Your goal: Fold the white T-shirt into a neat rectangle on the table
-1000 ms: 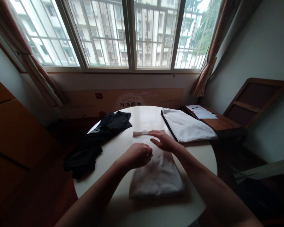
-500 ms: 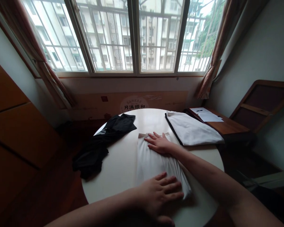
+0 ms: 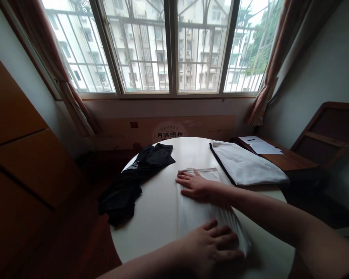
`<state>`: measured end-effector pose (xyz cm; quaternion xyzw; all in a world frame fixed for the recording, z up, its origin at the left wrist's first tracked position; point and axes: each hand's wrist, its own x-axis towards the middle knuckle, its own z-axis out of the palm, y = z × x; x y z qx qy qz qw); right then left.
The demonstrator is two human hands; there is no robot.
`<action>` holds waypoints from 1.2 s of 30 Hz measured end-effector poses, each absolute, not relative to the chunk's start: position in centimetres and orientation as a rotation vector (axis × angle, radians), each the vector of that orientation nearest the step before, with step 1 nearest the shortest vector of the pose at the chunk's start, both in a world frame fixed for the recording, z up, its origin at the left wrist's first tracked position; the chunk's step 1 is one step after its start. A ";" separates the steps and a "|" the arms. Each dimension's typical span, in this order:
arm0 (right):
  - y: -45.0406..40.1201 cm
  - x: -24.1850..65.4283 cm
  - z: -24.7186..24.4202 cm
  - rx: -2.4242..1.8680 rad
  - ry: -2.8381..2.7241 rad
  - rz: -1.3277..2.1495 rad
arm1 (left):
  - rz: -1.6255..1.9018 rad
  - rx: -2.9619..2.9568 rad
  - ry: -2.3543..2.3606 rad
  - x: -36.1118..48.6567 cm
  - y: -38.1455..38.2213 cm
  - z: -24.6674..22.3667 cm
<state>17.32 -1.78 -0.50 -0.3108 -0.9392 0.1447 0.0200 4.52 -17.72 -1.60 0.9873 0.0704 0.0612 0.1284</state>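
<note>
A white folded garment lies flat on the round white table, creased along its right side. My right hand rests on its far part, fingers spread and pointing left, the fingertips at the garment's far left edge. Nearer to me, my left hand lies palm down over the garment's near right part, its fingers apart and slightly blurred. The near end of the garment is partly hidden by my left hand and forearm. Neither hand grips anything.
Crumpled black clothing lies along the table's left side, partly hanging over the edge. A white folded cloth with a black edge lies at the right. Beyond it, papers rest on a wooden surface. A window stands behind.
My right hand has slid left across the white garment, to its far left edge. My left hand stays over the near right part. The whole view has shifted slightly.
</note>
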 end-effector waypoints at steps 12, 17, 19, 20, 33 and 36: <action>1.0 16.6 0.2 -0.955 -2.862 0.256 | 0.225 2.796 0.247 4.5 -18.1 -1.0; -4.2 20.2 1.9 -1.051 -2.553 0.343 | 0.415 2.758 0.241 4.5 -17.8 -0.5; -7.7 23.1 2.2 -1.076 -2.428 0.430 | 0.522 2.746 0.462 4.2 -17.0 -0.1; -9.8 24.6 2.2 -1.072 -2.379 0.444 | 0.579 2.733 0.614 4.1 -16.4 0.2; -25.5 31.0 -3.0 -1.353 -2.504 0.504 | 0.112 2.782 1.170 11.8 -3.7 -0.8; -26.1 31.1 -2.9 -1.349 -2.486 0.512 | 0.189 2.757 1.248 12.2 -2.4 -1.5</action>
